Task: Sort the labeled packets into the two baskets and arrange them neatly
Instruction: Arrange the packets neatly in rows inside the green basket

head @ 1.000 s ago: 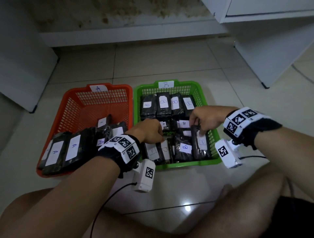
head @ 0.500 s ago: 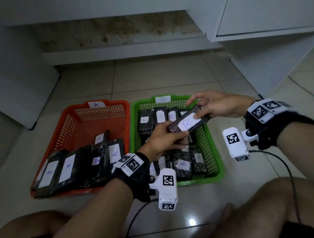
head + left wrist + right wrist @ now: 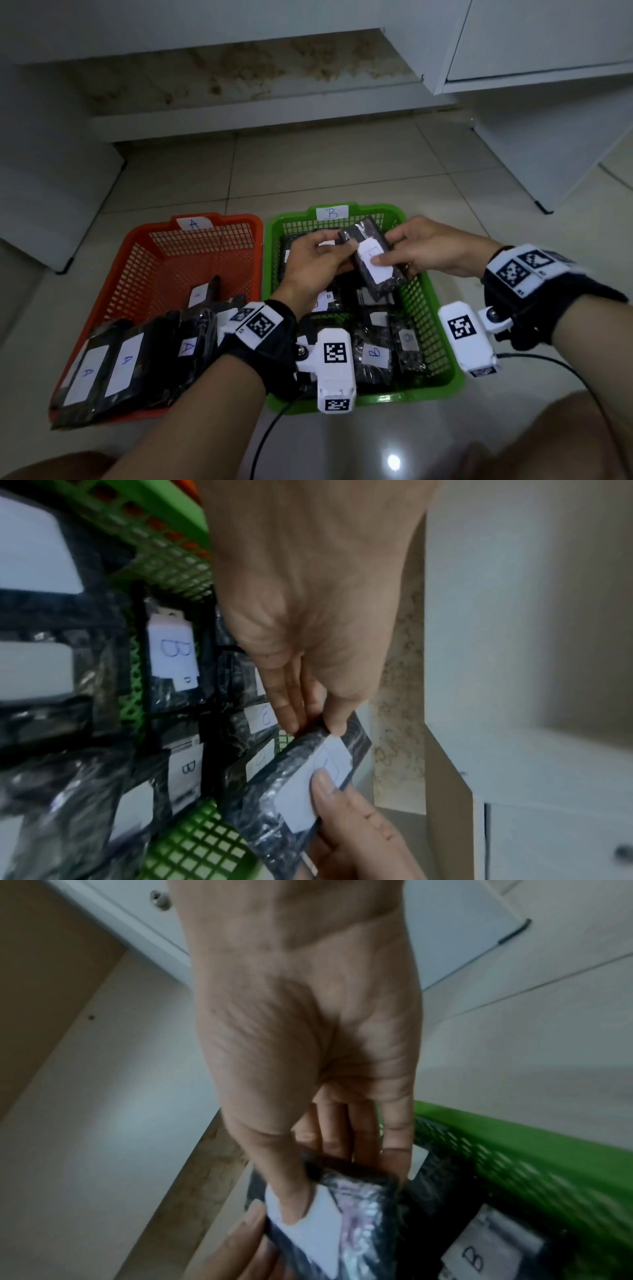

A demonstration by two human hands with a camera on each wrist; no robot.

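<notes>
Above the green plastic mesh basket (image 3: 442, 342), both hands grasp one dark shiny plastic packet with a white paper label (image 3: 373, 260): the left hand (image 3: 315, 267) pinches its far end, the right hand (image 3: 428, 250) presses a thumb on the label. Judged step: placing a B packet. Next, lower it upright beside the standing B packets (image 3: 373, 353); the orange plastic mesh basket (image 3: 144, 260) holds A packets (image 3: 126, 359)
</notes>
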